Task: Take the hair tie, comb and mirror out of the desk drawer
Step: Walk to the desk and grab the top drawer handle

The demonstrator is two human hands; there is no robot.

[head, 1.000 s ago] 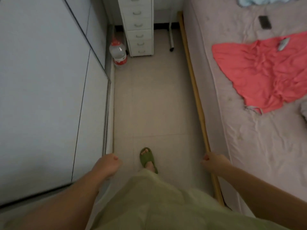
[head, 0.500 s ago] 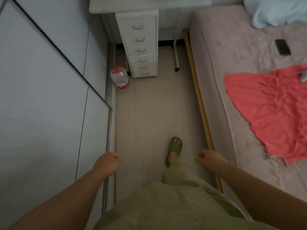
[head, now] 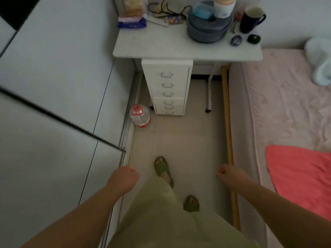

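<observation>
The left hand [head: 123,178] and right hand [head: 230,176] hang loosely curled, each grip empty; the tall white drawer unit [head: 168,79] under the white desk [head: 161,47] stands closed.

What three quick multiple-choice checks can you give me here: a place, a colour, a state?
1. The water bottle stands: A on the desk; B on the floor left of the drawer unit; C on the bed.
2. The slippers are: A green; B red; C black.
3. The drawer unit's drawers are: A all shut; B top one pulled out; C all removed.
Answers: B, it sits on the tiles beside the unit; A, both feet show green; A, every front lies flush.
</observation>
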